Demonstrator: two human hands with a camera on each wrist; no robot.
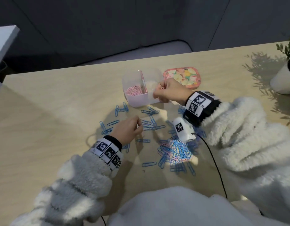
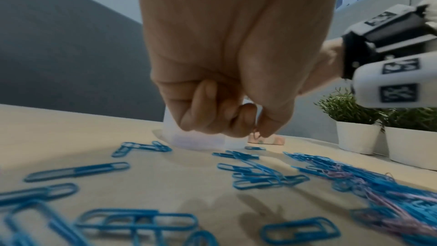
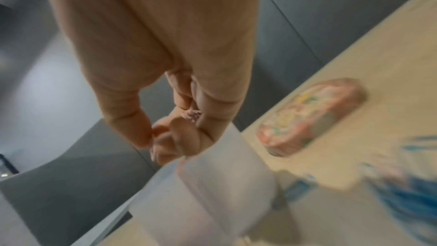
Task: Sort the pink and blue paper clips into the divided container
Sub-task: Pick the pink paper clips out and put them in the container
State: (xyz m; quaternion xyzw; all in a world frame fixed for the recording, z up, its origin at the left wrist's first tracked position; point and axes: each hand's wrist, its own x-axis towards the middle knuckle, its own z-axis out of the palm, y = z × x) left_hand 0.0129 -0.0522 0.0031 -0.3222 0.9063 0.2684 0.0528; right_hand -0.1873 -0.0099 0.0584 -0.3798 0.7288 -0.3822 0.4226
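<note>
Over container (image 1: 139,103), right hand (image 1: 169,92) pinched pink clips (image 3: 192,115); left hand (image 1: 128,129) curled, pinching something small, above blue clips (image 1: 150,126) on counter (image 1: 59,111). Best carried past divider, released low into pink side.

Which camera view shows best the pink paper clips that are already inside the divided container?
The head view: it looks down into the divided container and shows the pink paper clips heaped in its left compartment. The left wrist view shows only the container's outer wall behind the left hand. The right wrist view is blurred; no clips inside are visible.
</note>
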